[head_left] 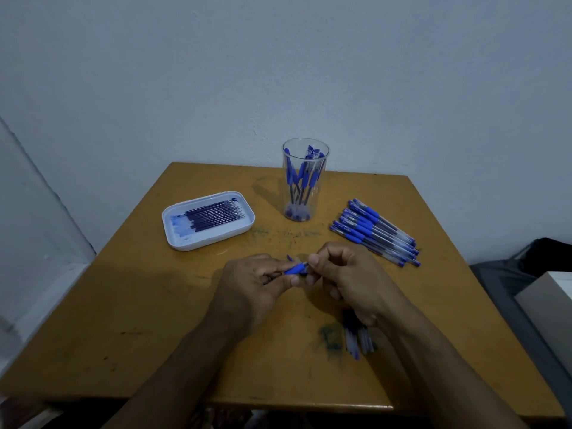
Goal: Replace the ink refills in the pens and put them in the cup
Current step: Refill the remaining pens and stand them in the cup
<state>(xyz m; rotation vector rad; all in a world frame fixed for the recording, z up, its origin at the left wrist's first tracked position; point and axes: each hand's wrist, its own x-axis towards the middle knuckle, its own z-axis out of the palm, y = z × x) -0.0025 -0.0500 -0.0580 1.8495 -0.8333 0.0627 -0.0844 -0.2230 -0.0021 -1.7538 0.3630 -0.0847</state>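
Over the middle of the table my left hand (pixel 253 281) grips a blue pen (pixel 295 269) by its barrel, most of which is hidden in my fist. My right hand (pixel 346 280) pinches the pen's tip end with thumb and forefinger. A clear cup (pixel 305 178) with several blue pens stands at the back centre. A white tray (pixel 173 218) at the left holds several ink refills (pixel 213 215). Several capped blue pens (pixel 376 232) lie in a row at the right. Used refills (pixel 357 339) lie under my right wrist, partly hidden.
The yellow-brown table (pixel 154 305) has blue ink smears near its centre and near the used refills. A pale wall stands close behind. A grey surface with a white box (pixel 548 301) sits off the table's right edge.
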